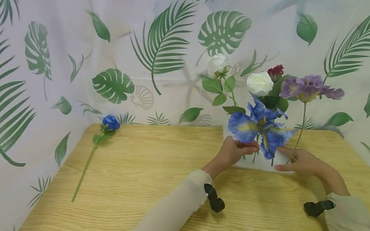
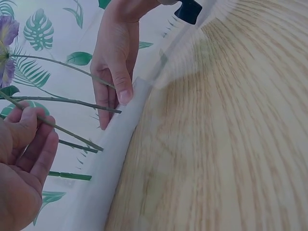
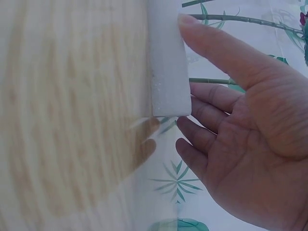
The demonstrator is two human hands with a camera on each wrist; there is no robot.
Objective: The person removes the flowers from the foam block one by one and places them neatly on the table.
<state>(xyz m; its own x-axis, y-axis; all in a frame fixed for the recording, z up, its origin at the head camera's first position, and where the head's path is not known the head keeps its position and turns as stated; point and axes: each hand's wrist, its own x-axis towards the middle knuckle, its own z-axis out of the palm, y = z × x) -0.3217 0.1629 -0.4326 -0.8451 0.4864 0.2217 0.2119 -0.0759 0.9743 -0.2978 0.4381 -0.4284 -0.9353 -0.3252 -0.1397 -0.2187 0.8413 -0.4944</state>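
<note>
A blue iris [image 1: 246, 129] with yellow streaks stands at the front of a white foam block [image 1: 262, 166]. My left hand [image 1: 233, 150] pinches its thin green stem between thumb and fingers; in the left wrist view this stem [image 2: 72, 134] meets the block's top. At the block's right end, my right hand [image 1: 308, 166] rests with fingers spread, the thumb tip touching the top edge in the right wrist view. Beside it rises the stem of a purple flower [image 1: 304, 88]. Behind the iris are a white rose [image 1: 259, 84], another white rose [image 1: 218, 64] and a dark red flower [image 1: 275, 72].
A blue rose [image 1: 111, 122] with a long stem lies at the left of the wooden table [image 1: 152, 172]. A white cloth [image 1: 169, 99] printed with green leaves hangs behind the table. Black wrist cameras sit on both sleeves.
</note>
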